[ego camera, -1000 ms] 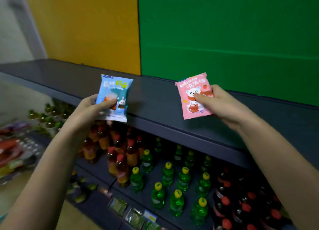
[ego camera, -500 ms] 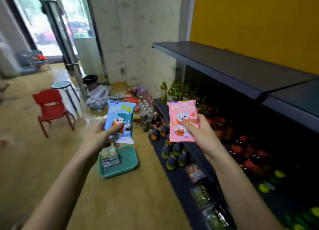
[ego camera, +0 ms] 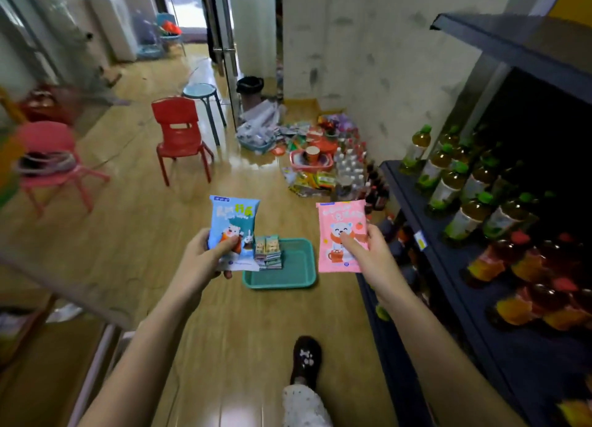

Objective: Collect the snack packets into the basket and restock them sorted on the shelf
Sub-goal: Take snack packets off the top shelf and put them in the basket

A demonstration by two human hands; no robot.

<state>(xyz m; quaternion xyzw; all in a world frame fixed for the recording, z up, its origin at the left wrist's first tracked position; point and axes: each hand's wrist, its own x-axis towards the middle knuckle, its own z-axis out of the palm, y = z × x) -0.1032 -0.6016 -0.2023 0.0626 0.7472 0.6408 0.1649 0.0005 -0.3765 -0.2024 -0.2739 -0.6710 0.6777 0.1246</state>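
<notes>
Packets held, one per hand. Left hand (ego camera: 205,257) pinches the blue packet (ego camera: 233,232) between thumb on the printed face and fingers behind; grip closed on its lower half, packet upright. Right hand (ego camera: 368,250) pinches the pink packet (ego camera: 340,236) the same way, thumb across the front near the lower right, packet upright and facing the camera. Both are carried in the air above the wooden floor (ego camera: 153,234), apart from each other.

Green basket (ego camera: 299,279) sits on the floor between and beyond the two hands, near the foot of the dark shelf (ego camera: 416,234). It holds a small stack of packets (ego camera: 268,252) against its left edge; the rest of its bottom looks bare. Shelf runs along the right, lower tiers stocked with bottles (ego camera: 448,183).

Judgement: step in hand is delivery of the two packets to the basket. To do it well:
- lower each hand over the bare right part of the basket before letting go, not dropping from height
- lay the packets flat, blue and pink in separate piles, clear of the existing stack so it does not topple
- release one hand at a time, so placement can be checked

One foot (ego camera: 306,359) is forward on the floor, short of the basket
</notes>
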